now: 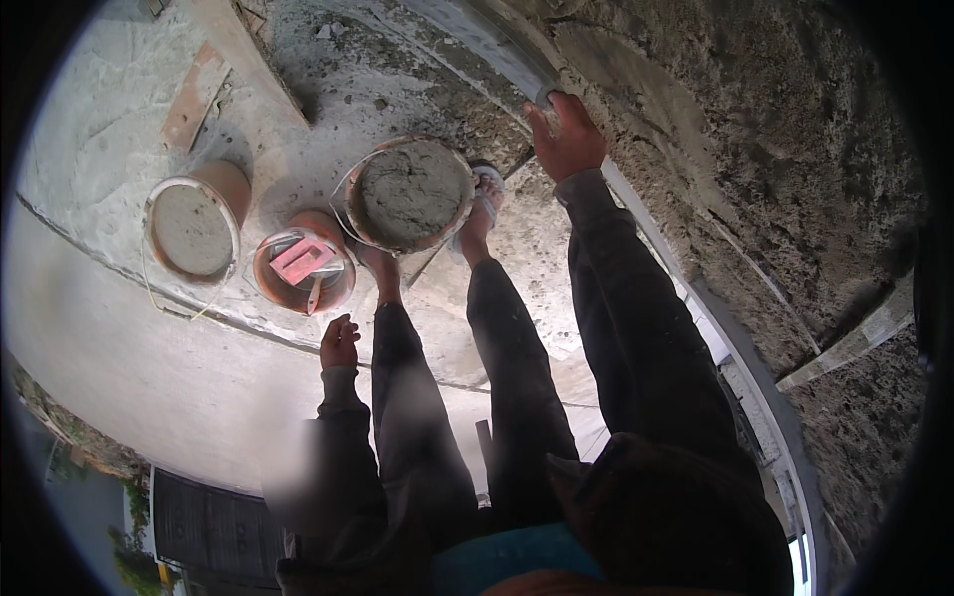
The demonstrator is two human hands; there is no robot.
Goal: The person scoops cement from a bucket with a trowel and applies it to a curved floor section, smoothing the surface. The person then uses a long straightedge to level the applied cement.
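A pale concrete floor meets a rough wall along its right edge. Right hand: fingers bent at the grey edging there; any grip cannot be told. Left hand: half curled, apparently empty, near the tool bucket. The mortar bucket stands by the feet, toward that edge. Light, even finger pressure would spare the edging.

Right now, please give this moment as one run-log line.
left hand: nothing visible held | right hand: at edge of rough wall | bucket of grey mix: by feet | pink tool: in another bucket
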